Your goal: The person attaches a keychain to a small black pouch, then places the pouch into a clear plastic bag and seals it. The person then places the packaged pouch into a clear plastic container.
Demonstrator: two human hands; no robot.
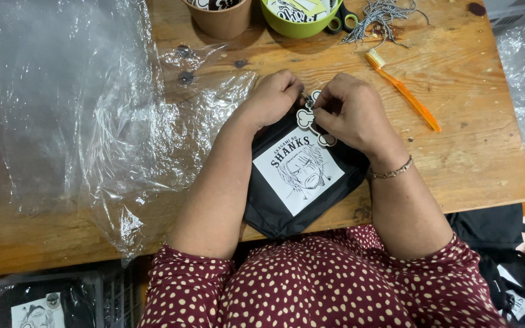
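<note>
Both hands are pinching at the top edge of a small black fabric pouch [299, 182] (white square print patch on the front) lying on the worn wooden tabletop [469, 152]. Left hand [273, 97] grips the zipper end, right hand [350, 109] holds a flat white bone-shaped charm [307, 118]. Crinkly clear plastic sheet [62, 103] sits left, orange toothbrush [403, 91] right

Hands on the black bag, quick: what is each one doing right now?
Left hand: shut, pinching the small metal clasp at the top of the black pouch.
Right hand: shut, pinching the white bone-shaped charm.
</note>
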